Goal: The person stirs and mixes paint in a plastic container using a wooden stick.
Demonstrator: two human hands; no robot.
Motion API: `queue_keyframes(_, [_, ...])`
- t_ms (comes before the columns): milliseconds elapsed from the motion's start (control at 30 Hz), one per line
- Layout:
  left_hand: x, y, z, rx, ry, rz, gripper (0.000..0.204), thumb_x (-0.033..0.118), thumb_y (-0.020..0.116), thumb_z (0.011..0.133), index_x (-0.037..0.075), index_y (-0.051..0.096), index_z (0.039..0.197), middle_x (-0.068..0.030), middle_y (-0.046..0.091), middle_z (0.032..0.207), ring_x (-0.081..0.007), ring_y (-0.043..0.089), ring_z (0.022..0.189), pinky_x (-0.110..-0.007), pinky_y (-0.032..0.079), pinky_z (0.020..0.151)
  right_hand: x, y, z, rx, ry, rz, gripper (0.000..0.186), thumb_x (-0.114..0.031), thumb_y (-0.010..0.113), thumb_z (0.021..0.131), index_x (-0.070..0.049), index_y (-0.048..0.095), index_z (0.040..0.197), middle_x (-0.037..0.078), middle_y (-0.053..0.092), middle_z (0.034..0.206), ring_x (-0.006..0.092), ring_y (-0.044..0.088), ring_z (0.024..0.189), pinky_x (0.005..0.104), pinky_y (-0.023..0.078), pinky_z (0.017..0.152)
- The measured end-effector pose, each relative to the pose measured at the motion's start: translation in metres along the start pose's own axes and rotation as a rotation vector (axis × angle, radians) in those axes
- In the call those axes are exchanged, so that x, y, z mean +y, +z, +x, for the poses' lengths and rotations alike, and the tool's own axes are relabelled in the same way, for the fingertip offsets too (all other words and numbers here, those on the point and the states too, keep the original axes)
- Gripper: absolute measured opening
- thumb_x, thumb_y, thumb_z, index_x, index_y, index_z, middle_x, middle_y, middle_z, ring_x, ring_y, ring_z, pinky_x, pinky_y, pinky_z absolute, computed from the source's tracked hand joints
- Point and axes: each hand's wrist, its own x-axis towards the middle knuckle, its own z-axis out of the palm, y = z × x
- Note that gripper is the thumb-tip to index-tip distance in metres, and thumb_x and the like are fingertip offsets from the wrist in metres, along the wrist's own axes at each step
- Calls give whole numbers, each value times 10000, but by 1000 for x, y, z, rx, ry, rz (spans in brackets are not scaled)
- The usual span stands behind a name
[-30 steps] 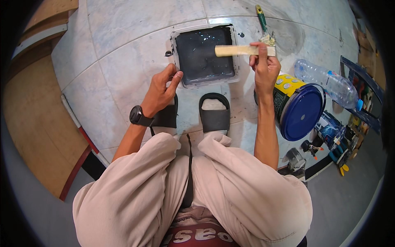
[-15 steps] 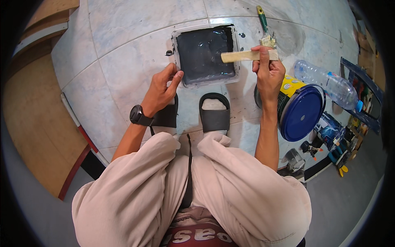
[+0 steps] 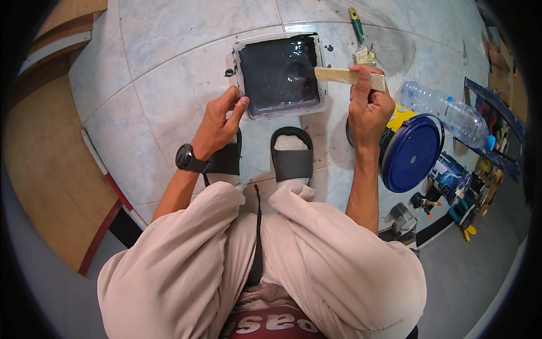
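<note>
Upper right of centre, right hand [image 3: 371, 113] grips wooden stick [image 3: 337, 75] in dark liquid [image 3: 274, 76]; upper centre-left, left hand [image 3: 221, 120] pinches rim of clear tub [image 3: 288, 112]; best stir slowly, sweeping corners

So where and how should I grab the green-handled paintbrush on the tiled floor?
Probably by its slim green handle, from above, pinched across its width: it lies pointing away from you, with the wider, pale-smeared brush head nearest your right hand.

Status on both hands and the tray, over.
Left hand at left edge of tray. Right hand gripping wooden stick, far end at dark paint. Green-handled brush just beyond right hand, blue-lidded bucket beside it.
</note>
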Motion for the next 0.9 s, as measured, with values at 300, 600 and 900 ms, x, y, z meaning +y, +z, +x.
queue_keyframes(300, [-3, -1, -1, 3, 12, 9, 245, 124, 557, 1065, 8, 435, 886, -34, 366, 740, -119, 351, 685, -289, 357, 616, -13, 8, -9, 8, -72, -114, 183, -156, 609, 1046, -18, 677, 949, 47, 643, 732, 77, 469, 540, 277, 373, 491])
queue_keyframes(600, [-1, 1, 0, 7, 7, 13, 241, 125, 565, 1060, 7, 446, 886, -34, 385, 734, -119, 366, 686, -284, 372, 622, 17, -9, -26, 62, 191, 216, 215, -199, 598, 1064, -7, 667, 996, 11, 629, 715, 48, 479, 545, 230, 362, 495])
queue_keyframes(900, [0, 4, -1, 68, -16, 26, 273, 124, 572, 1054, 0, 430, 857, -35, 366, 717, -115, 349, 679, -291, 375, 612, -12, -31, -54, -445, 634, 160, 167, -151, 645, 1014, -18, 678, 1110, 71, 637, 623, 108, 584, 515, 277, 435, 481])
